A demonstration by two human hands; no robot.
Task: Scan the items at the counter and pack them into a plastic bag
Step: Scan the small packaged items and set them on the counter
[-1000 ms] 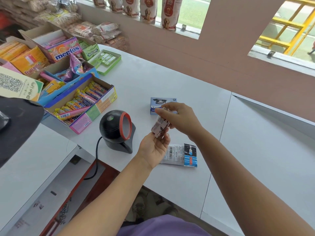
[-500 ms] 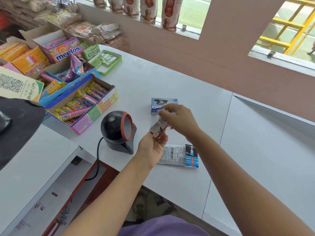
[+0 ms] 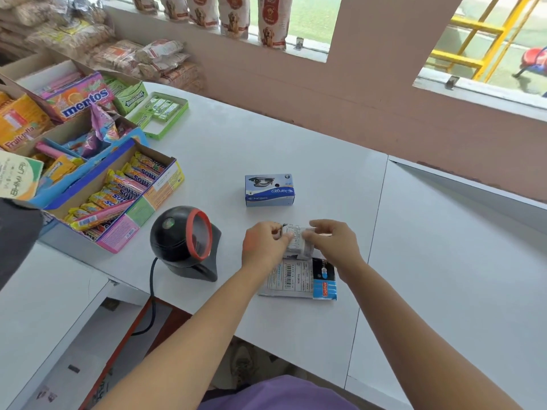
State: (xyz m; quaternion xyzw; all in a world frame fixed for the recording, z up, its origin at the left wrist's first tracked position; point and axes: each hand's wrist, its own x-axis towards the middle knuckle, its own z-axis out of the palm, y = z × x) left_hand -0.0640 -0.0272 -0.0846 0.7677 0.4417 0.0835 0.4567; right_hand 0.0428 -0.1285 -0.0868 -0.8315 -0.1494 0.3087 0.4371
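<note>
Both of my hands hold a small grey-and-white packet (image 3: 299, 242) just above the white counter (image 3: 266, 143). My left hand (image 3: 263, 244) pinches its left end and my right hand (image 3: 333, 242) grips its right side. Under the packet lies a flat white card pack with a barcode and a blue end (image 3: 299, 281). A blue Kangaro box (image 3: 269, 190) rests on the counter beyond my hands. The black barcode scanner with a red ring (image 3: 185, 239) stands to the left of my left hand, its window facing right. No plastic bag is in view.
Open cartons of Mentos rolls (image 3: 118, 199) and other sweets (image 3: 74, 99) crowd the counter's left side, with a green gum tray (image 3: 159, 113) behind them. The scanner's cable (image 3: 152, 303) drops off the front edge. A second white counter section (image 3: 458, 261) lies to the right.
Both hands have lowered the small packet from beside the scanner window toward the counter, over the flat card pack. The blue box, once partly hidden by my right hand, now shows fully.
</note>
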